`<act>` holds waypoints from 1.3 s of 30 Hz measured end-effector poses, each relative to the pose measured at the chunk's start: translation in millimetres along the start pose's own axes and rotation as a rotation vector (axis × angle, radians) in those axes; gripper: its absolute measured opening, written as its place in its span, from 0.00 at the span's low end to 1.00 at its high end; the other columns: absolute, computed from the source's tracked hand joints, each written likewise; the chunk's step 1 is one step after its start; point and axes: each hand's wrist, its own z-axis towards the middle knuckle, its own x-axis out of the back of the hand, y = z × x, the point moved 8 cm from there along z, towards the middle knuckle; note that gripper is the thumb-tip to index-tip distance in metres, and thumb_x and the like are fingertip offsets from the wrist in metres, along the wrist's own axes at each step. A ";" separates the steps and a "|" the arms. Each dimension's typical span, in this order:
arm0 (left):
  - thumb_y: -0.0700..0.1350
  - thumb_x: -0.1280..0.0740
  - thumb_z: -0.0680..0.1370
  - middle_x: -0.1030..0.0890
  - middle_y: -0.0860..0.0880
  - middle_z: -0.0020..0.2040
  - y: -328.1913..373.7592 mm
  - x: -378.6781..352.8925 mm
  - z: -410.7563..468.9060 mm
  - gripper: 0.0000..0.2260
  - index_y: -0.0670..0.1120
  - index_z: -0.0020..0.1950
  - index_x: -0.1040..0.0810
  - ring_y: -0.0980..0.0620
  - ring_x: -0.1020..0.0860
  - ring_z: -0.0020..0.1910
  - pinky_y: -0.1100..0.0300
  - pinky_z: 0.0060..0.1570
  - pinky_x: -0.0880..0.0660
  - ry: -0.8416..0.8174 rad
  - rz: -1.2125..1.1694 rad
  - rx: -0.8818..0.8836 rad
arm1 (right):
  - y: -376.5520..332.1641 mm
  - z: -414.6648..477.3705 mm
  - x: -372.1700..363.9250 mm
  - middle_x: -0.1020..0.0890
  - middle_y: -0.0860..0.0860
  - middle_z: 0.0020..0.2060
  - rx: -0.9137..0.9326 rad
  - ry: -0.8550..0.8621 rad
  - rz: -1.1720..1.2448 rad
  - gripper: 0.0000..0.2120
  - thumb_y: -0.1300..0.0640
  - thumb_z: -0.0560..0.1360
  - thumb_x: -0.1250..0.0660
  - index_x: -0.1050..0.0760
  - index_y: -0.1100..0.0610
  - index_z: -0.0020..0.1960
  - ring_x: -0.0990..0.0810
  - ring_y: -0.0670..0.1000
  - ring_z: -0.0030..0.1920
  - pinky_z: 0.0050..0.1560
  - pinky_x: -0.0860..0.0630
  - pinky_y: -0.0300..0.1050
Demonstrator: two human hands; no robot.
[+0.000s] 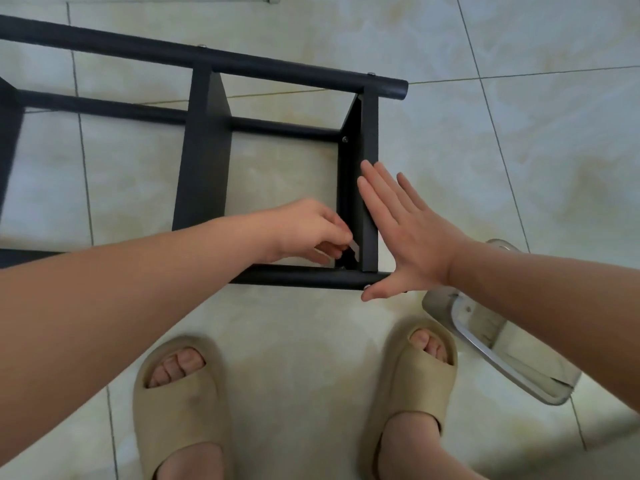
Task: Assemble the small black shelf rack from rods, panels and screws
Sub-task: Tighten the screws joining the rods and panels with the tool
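Standing nearest, at 6 o'clock, was a pair of beige foam slide sandals (180,403), worn, on the pale glossy tiled floor (519,150). At 4 o'clock lay a clear plastic package with a silvery strip (502,348), partly under the right forearm.

At centre, the small black metal shelf rack (204,161) lay on its side, running off toward 10 o'clock.
- Left hand (308,230): fingers curled, pinching a small flat silver tool (354,247) at the inner corner where the black end panel (369,188) met the near black round rod (304,277).
- Right hand (405,233): fingers straight and together, pressed flat against the end panel's outer face, thumb at the near rod's end.

Farther, toward 12 o'clock, a silver screw head (345,139) showed on the end panel, and the far black round rod (242,64) lay beyond it.
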 end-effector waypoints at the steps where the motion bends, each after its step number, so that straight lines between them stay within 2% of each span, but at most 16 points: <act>1: 0.40 0.32 0.80 0.16 0.48 0.41 0.0 -4.5 0.1 0.04 0.45 0.45 0.21 0.53 0.17 0.42 0.57 0.48 0.19 -0.027 -0.096 0.016 | -0.5 0.2 0.2 0.64 0.61 0.80 0.004 0.003 0.001 0.68 0.14 0.64 0.50 0.65 0.65 0.81 0.65 0.60 0.81 0.80 0.55 0.64; 3: 0.40 0.32 0.80 0.16 0.46 0.40 0.3 -11.3 0.7 0.02 0.44 0.47 0.22 0.51 0.16 0.41 0.55 0.48 0.19 -0.051 -0.240 0.037 | -0.7 0.2 0.8 0.63 0.61 0.80 0.004 0.013 0.006 0.68 0.14 0.64 0.50 0.64 0.65 0.81 0.64 0.60 0.81 0.80 0.54 0.64; 5: 0.40 0.31 0.79 0.16 0.43 0.42 -3.0 -11.2 1.5 0.02 0.43 0.49 0.22 0.49 0.16 0.40 0.56 0.44 0.18 -0.002 -0.322 0.058 | -0.7 0.1 1.2 0.63 0.61 0.80 0.003 0.020 0.009 0.68 0.14 0.64 0.50 0.63 0.65 0.81 0.64 0.61 0.81 0.80 0.54 0.65; 7: 0.40 0.29 0.77 0.16 0.43 0.43 -7.2 -6.8 2.3 0.05 0.42 0.51 0.22 0.49 0.15 0.38 0.57 0.41 0.18 0.067 -0.375 0.073 | -0.6 0.1 1.3 0.63 0.61 0.80 0.007 0.028 0.013 0.68 0.14 0.64 0.50 0.63 0.65 0.81 0.63 0.61 0.81 0.80 0.54 0.64; 13: 0.43 0.25 0.75 0.16 0.51 0.39 -7.0 4.7 2.5 0.09 0.46 0.52 0.20 0.56 0.16 0.36 0.63 0.34 0.21 0.181 -0.308 0.079 | 0.1 0.5 0.6 0.63 0.61 0.80 0.007 0.029 0.017 0.68 0.14 0.64 0.52 0.64 0.65 0.81 0.64 0.60 0.81 0.80 0.55 0.64; 15: 0.40 0.25 0.75 0.16 0.50 0.35 -5.9 3.1 3.1 0.09 0.44 0.53 0.21 0.54 0.16 0.36 0.62 0.35 0.20 0.188 -0.363 0.068 | 0.6 0.5 0.4 0.64 0.61 0.80 0.004 0.025 0.015 0.67 0.14 0.64 0.52 0.64 0.64 0.81 0.64 0.60 0.81 0.80 0.55 0.64; 18: 0.39 0.26 0.75 0.15 0.47 0.36 -5.3 1.5 4.5 0.09 0.43 0.53 0.22 0.49 0.14 0.40 0.59 0.35 0.19 0.189 -0.400 0.068 | 0.9 0.3 -0.3 0.64 0.61 0.80 0.003 0.020 0.013 0.68 0.14 0.63 0.53 0.64 0.64 0.81 0.65 0.60 0.81 0.80 0.55 0.64; 25: 0.41 0.29 0.78 0.14 0.45 0.40 -5.6 -5.0 2.9 0.06 0.44 0.54 0.22 0.48 0.14 0.43 0.58 0.37 0.18 0.095 -0.329 0.105 | 0.9 1.0 -0.3 0.63 0.61 0.81 0.005 0.032 0.014 0.68 0.13 0.63 0.53 0.64 0.64 0.81 0.64 0.60 0.81 0.80 0.55 0.64; 30: 0.44 0.29 0.78 0.13 0.49 0.41 -3.6 -2.6 0.8 0.04 0.47 0.53 0.21 0.52 0.14 0.42 0.62 0.35 0.22 0.119 -0.252 0.110 | 0.9 1.3 -1.0 0.62 0.60 0.81 0.004 0.033 0.010 0.68 0.13 0.63 0.53 0.64 0.64 0.81 0.64 0.60 0.81 0.80 0.54 0.65; 33: 0.45 0.30 0.79 0.13 0.50 0.41 -1.2 -0.6 -2.2 0.03 0.49 0.51 0.21 0.57 0.16 0.37 0.64 0.33 0.26 0.124 -0.139 0.112 | 1.2 1.2 -0.9 0.63 0.60 0.81 0.005 0.039 0.013 0.68 0.13 0.63 0.52 0.64 0.64 0.81 0.64 0.60 0.81 0.80 0.54 0.65; 39: 0.46 0.30 0.79 0.13 0.51 0.41 4.1 4.9 -3.8 0.01 0.49 0.49 0.21 0.56 0.20 0.36 0.63 0.34 0.31 0.181 -0.078 0.080 | 1.0 1.3 -1.3 0.62 0.60 0.81 0.008 0.045 0.015 0.68 0.13 0.63 0.53 0.63 0.64 0.81 0.63 0.60 0.81 0.80 0.53 0.65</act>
